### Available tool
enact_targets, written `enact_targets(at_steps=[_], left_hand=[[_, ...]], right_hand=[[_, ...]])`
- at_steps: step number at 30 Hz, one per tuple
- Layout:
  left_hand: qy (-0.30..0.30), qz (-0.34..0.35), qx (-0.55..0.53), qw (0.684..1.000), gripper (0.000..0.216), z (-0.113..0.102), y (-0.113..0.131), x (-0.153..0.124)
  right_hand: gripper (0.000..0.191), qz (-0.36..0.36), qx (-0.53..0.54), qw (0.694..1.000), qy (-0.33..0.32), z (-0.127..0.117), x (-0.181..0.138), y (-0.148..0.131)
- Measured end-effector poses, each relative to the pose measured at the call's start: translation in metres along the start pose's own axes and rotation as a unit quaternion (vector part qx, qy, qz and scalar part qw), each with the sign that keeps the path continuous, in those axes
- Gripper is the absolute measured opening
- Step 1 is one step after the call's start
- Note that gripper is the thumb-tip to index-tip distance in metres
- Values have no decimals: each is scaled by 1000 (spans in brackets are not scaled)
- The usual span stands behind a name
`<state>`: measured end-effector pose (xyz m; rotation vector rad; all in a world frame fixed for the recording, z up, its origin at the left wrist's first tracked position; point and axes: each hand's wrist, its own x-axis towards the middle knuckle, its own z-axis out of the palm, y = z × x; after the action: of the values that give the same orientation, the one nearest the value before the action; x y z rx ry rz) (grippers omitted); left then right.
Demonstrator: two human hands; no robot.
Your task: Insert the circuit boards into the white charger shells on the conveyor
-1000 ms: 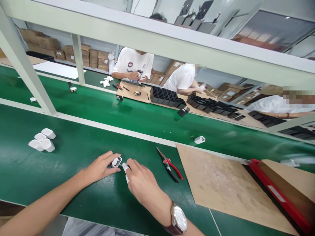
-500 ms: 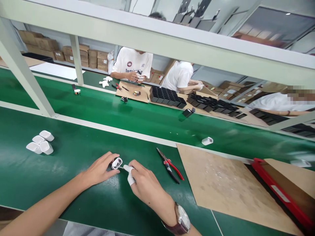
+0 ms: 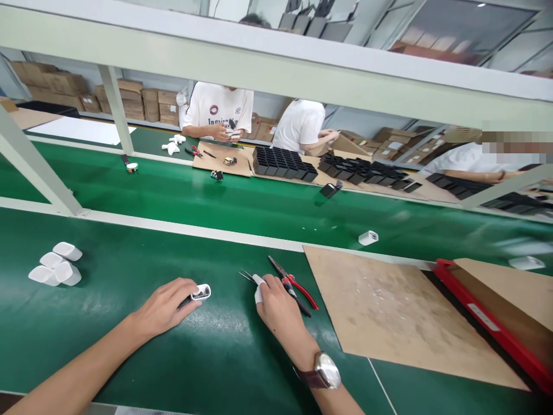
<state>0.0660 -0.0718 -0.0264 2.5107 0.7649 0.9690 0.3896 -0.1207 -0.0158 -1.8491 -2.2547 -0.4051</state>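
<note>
My left hand (image 3: 166, 305) lies on the green bench and pinches a small white charger casing (image 3: 201, 292) at its fingertips. My right hand (image 3: 276, 305), with a white finger cot on the index finger and a watch on the wrist, is closed on thin metal tweezers (image 3: 247, 276) whose tips point left. The right hand rests right beside red-handled pliers (image 3: 291, 286) on the bench. The two hands are apart, with bare green mat between them.
A cluster of white casings (image 3: 55, 264) sits at the left. A brown cardboard sheet (image 3: 389, 311) lies to the right, with a red tray (image 3: 492, 328) beyond. A white casing (image 3: 368, 237) rides the conveyor belt (image 3: 259, 202). Other people work across the belt among black trays (image 3: 283, 163).
My right hand has pulled away to the right from the casing with the tweezers, ending beside the pliers. My left hand keeps hold of the casing. The view shifted right.
</note>
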Motion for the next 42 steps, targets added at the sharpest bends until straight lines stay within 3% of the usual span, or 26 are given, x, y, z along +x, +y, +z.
enact_targets(at_steps=[2, 5, 10, 15, 17, 19, 21, 23, 25, 27, 29, 32, 34, 36, 39, 42], left_hand=[[-2, 0, -6, 1000, 29, 1, 2, 2], [-7, 10, -3, 1000, 30, 1, 5, 4], [5, -42, -13, 999, 33, 1, 7, 6], [20, 9, 30, 999, 24, -6, 9, 8], [15, -23, 4, 1000, 17, -7, 9, 11], [29, -110, -93, 989, 11, -7, 7, 16], [54, -246, -254, 934, 17, -8, 1, 22], [84, -366, -408, 832, 25, -11, -5, 27], [109, -427, -492, 750, 29, -14, -9, 31], [132, -447, -512, 722, 32, -16, -10, 31], [127, -438, -489, 743, 32, -16, -10, 31], [77, -356, -337, 868, 30, -18, -15, 43], [63, -295, -215, 929, 28, -23, -30, 64], [88, -266, -134, 951, 25, -31, -55, 94], [138, -263, -43, 954, 26, -40, -101, 136], [153, -285, 34, 946, 35, -43, -139, 148]], right_hand=[[27, -12, -2, 1000, 0, -2, 0, 0], [26, -39, 109, 993, 22, -18, 13, -13], [32, -149, 310, 938, 51, -32, 46, -48], [39, -186, 301, 932, 73, -9, 61, -64], [41, -191, 274, 939, 85, -1, 59, -62], [39, -191, 252, 944, 93, 4, 54, -59], [33, -182, 242, 948, 96, 5, 50, -56], [25, -172, 238, 951, 95, 6, 46, -55], [19, -175, 234, 952, 90, 7, 44, -58], [15, -189, 226, 952, 79, 8, 42, -62], [13, -201, 218, 953, 63, 8, 41, -67], [15, -206, 212, 955, 33, 8, 40, -72], [23, -204, 213, 955, 20, 9, 39, -73], [31, -201, 218, 955, 20, 11, 38, -72], [36, -198, 224, 954, 32, 19, 34, -70], [34, -198, 230, 952, 48, 32, 28, -68]])
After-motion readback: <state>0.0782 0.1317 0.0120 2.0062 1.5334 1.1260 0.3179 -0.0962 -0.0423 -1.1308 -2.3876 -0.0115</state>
